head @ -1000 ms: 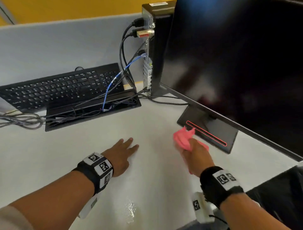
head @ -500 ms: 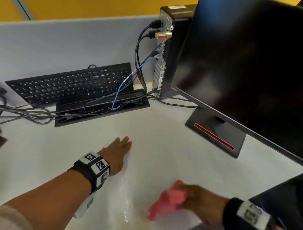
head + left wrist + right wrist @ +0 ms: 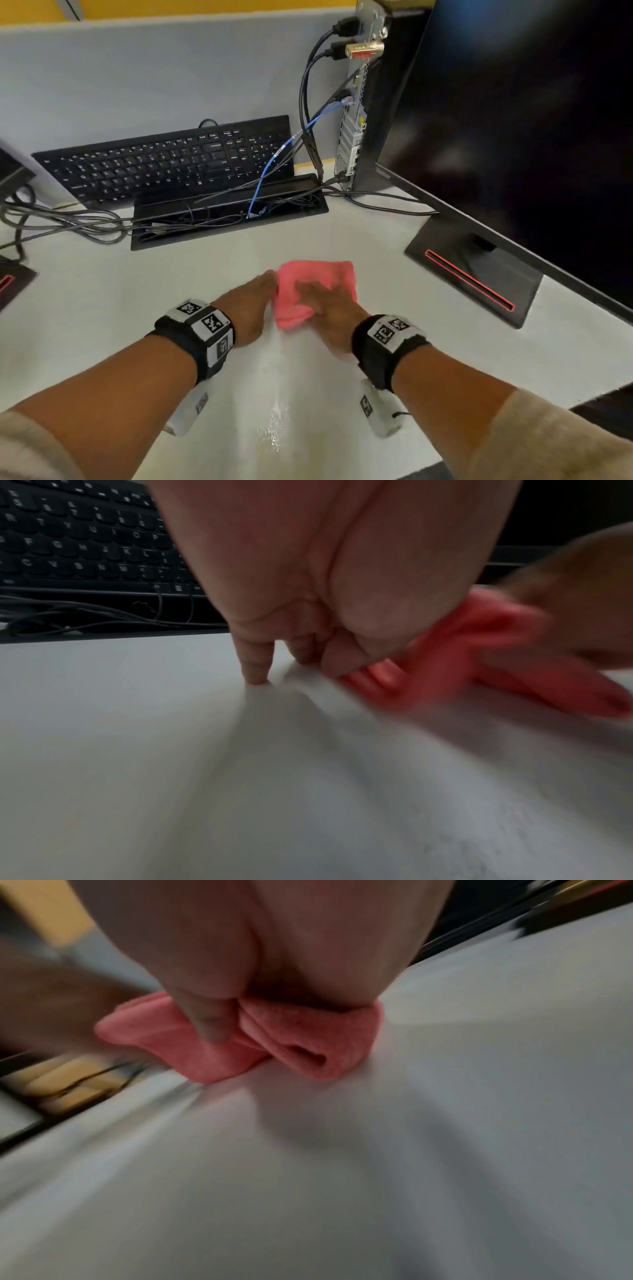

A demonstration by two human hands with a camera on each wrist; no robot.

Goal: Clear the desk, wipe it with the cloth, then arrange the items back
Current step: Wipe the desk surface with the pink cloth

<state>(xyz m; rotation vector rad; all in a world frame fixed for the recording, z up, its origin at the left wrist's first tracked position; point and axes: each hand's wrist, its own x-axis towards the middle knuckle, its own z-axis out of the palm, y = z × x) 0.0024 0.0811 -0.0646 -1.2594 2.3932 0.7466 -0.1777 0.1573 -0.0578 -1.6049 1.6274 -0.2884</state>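
Observation:
A pink cloth lies folded on the white desk, in the middle in front of me. My right hand lies flat on top of it and presses it down, fingers stretched across it. In the right wrist view the thumb pushes into the bunched cloth. My left hand rests on the desk right beside the cloth's left edge and holds nothing. The left wrist view shows its fingertips on the desk, with the cloth blurred at the right.
A black keyboard leans against the back partition. In front of it is an open cable tray with loose cables. A small computer and a large monitor on its stand base fill the right. A wet streak shines nearby.
My right hand swept the cloth from the monitor base down to the near edge, then up to the middle beside my left hand. It now lies flat on the cloth.

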